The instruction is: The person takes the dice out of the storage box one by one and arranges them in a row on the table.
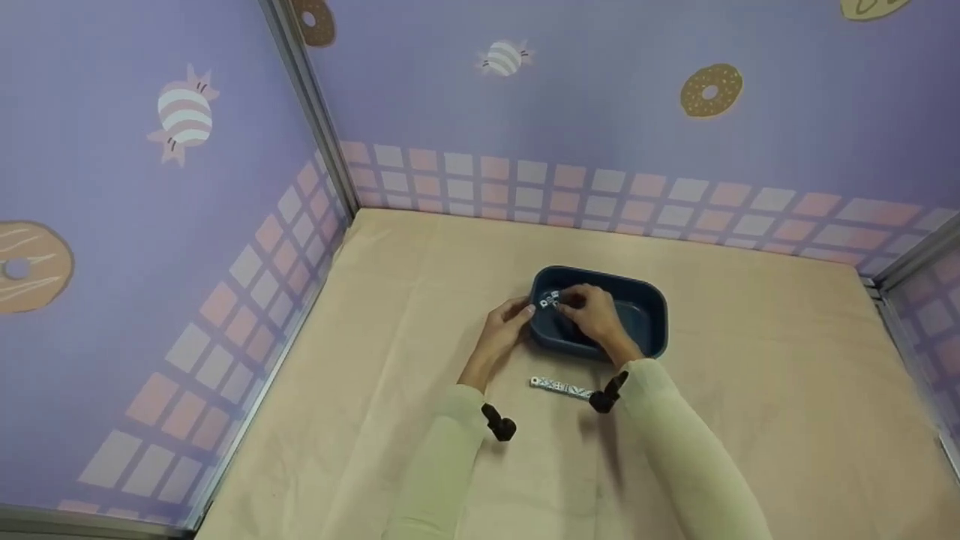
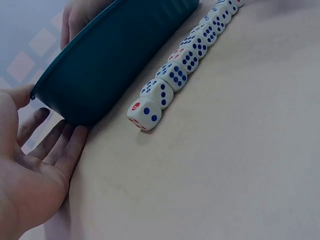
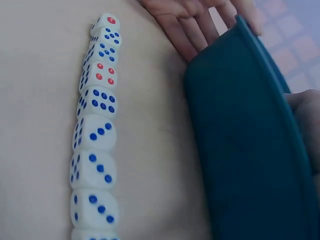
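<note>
A dark teal plastic box point(image 1: 652, 322) stands on the cloth, open at the top. My left hand point(image 1: 504, 330) holds its left end; the left wrist view shows the thumb over the rim and the other fingers point(image 2: 70, 150) against the lower wall. My right hand point(image 1: 596, 311) reaches inside, thumb and forefinger pinching at a die beside a few white dice point(image 1: 546, 302) near the left end. Its fingertips are hidden by the wall in both wrist views. In front of the box, a straight row of white dice point(image 1: 559, 387) lies face to face, with blue and red pips point(image 3: 100, 132).
A beige cloth point(image 1: 420, 300) covers the table. Purple panels point(image 1: 600, 97) with sweets and doughnuts printed on them stand behind and at the sides, joined by a metal post point(image 1: 319, 112) at the back left corner. The row's right end passes under the right wrist camera point(image 1: 606, 397).
</note>
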The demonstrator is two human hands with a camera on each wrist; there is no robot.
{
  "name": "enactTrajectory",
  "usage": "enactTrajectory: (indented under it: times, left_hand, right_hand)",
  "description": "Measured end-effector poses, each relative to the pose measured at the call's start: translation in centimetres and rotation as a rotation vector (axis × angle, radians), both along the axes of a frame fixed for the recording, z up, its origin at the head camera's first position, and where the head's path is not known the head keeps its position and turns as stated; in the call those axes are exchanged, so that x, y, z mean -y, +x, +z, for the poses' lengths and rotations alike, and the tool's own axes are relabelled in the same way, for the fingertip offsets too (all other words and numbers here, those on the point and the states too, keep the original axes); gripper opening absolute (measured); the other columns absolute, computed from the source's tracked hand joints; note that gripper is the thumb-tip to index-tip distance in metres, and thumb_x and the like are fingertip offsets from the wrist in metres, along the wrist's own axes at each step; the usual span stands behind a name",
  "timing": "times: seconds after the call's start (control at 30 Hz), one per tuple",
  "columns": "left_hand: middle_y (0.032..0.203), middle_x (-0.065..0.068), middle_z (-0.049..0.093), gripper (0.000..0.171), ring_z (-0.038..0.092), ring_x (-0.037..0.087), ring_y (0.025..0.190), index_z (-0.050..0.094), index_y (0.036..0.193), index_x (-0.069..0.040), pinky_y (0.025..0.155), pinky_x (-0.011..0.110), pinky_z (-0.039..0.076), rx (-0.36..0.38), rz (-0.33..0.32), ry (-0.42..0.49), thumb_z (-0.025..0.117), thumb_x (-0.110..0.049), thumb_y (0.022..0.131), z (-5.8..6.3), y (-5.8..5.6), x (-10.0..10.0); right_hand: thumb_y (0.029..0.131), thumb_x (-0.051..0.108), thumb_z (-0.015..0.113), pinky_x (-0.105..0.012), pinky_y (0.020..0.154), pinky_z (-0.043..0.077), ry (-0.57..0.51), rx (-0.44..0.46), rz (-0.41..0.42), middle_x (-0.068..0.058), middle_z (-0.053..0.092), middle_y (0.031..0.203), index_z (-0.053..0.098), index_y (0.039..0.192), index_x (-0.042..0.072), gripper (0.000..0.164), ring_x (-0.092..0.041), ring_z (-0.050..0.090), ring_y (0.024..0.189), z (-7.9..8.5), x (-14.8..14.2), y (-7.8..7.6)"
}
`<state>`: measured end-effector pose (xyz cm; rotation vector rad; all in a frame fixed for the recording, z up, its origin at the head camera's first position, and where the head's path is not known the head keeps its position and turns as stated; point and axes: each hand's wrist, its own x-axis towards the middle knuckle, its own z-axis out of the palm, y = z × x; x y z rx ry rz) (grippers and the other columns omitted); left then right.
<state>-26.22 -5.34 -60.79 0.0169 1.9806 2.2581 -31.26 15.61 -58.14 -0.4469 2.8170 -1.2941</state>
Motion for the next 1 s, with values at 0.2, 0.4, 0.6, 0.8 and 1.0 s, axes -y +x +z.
enactTrajectory:
  times: [0.2, 0.4, 0.6, 0.8, 1.0]
  left_hand:
    - [0.147, 0.021, 0.06, 0.047, 0.062, 0.033, 0.133, 0.057, 0.148, 0.0, 0.107, 0.041, 0.055, -0.012, 0.005, -0.028, 0.063, -0.024, 0.109, -0.04, 0.02, -0.1]
    - [0.147, 0.019, 0.061, 0.046, 0.062, 0.03, 0.133, 0.058, 0.148, 0.0, 0.108, 0.041, 0.054, -0.014, 0.014, -0.025, 0.063, -0.024, 0.109, 0.11, -0.05, -0.07]
    - [0.147, 0.018, 0.061, 0.045, 0.062, 0.03, 0.133, 0.059, 0.147, -0.001, 0.109, 0.043, 0.053, 0.005, 0.02, -0.021, 0.064, -0.024, 0.109, 0.1, -0.02, -0.18]
    - [0.147, 0.018, 0.06, 0.046, 0.062, 0.033, 0.132, 0.058, 0.149, -0.002, 0.108, 0.044, 0.054, 0.022, 0.01, 0.004, 0.064, -0.025, 0.109, 0.02, 0.05, -0.15]
    - [0.147, 0.018, 0.06, 0.045, 0.062, 0.033, 0.132, 0.058, 0.149, -0.003, 0.107, 0.042, 0.055, 0.031, 0.006, 0.008, 0.063, -0.024, 0.109, 0.03, -0.06, -0.12]
  right_hand:
    - [0.097, 0.012, 0.078, -0.051, 0.101, 0.054, 0.019, 0.067, 0.021, -0.019, 0.071, 0.123, 0.074, 0.125, 0.0, 0.031, -0.033, 0.067, 0.113, -0.53, -0.17, 0.03]
    - [0.097, 0.013, 0.078, -0.051, 0.104, 0.052, 0.034, 0.064, 0.051, -0.018, 0.07, 0.123, 0.074, 0.126, 0.001, 0.031, -0.033, 0.065, 0.115, -0.39, -0.07, 0.01]
    - [0.097, 0.004, 0.076, -0.045, 0.09, 0.055, 0.027, 0.099, 0.058, -0.014, 0.071, 0.109, 0.074, 0.12, 0.001, 0.023, -0.028, 0.065, 0.099, -0.49, 0.13, 0.0]
    - [0.095, 0.0, 0.075, -0.042, 0.081, 0.054, 0.061, 0.103, 0.071, -0.011, 0.07, 0.097, 0.071, 0.105, 0.001, 0.01, -0.025, 0.063, 0.089, -0.95, 0.2, -0.09]
    - [0.095, 0.001, 0.076, -0.046, 0.083, 0.053, 0.098, 0.07, 0.095, -0.011, 0.068, 0.096, 0.073, 0.102, 0.001, 0.008, -0.026, 0.062, 0.089, -0.94, 0.2, -0.06]
